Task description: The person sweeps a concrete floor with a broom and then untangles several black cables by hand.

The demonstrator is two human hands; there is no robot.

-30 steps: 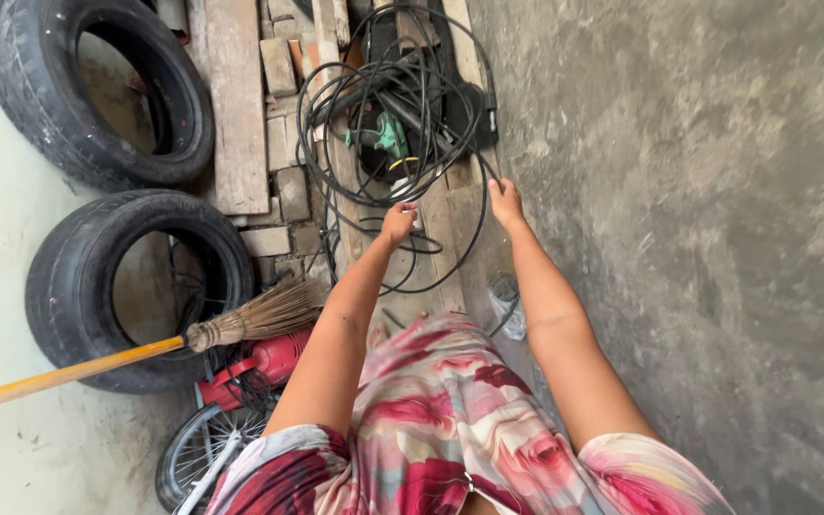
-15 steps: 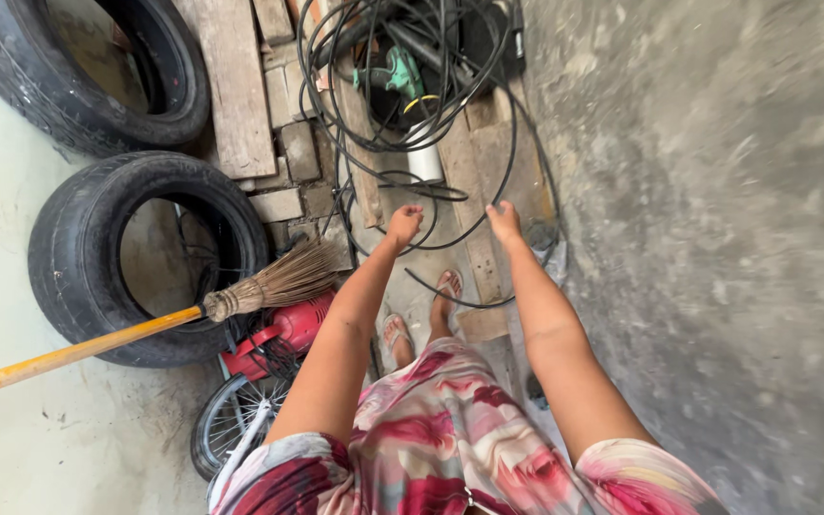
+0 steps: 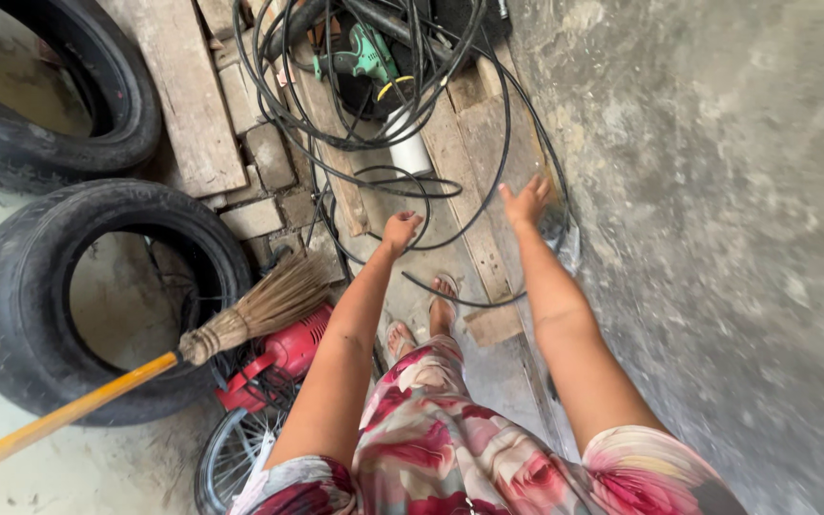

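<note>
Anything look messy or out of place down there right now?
Yes: the black cable sprawls in tangled loops over the wooden planks, snagging a green power tool. A loose loop trails beside the sandalled feet.

Far tyre (image 3: pixel 59 105) cut by top and left edges; broom handle (image 3: pixel 59 417) leaves frame left; right hand (image 3: pixel 526 200) motion-blurred.

Tyres: two black tyres (image 3: pixel 97 296) (image 3: pixel 50 95) lie flat at the left, one beyond the other.
Broom: a straw broom (image 3: pixel 240 319) with a yellow handle slants across the nearer tyre.
Planks: weathered wooden planks (image 3: pixel 178 105) lie beside broken bricks (image 3: pixel 264 153).
Red machine: a red machine (image 3: pixel 283 353) sits under the broom head, beside a spoked wheel (image 3: pixel 231 448).
Floor: grey concrete floor (image 3: pixel 717 238) fills the right.
</note>
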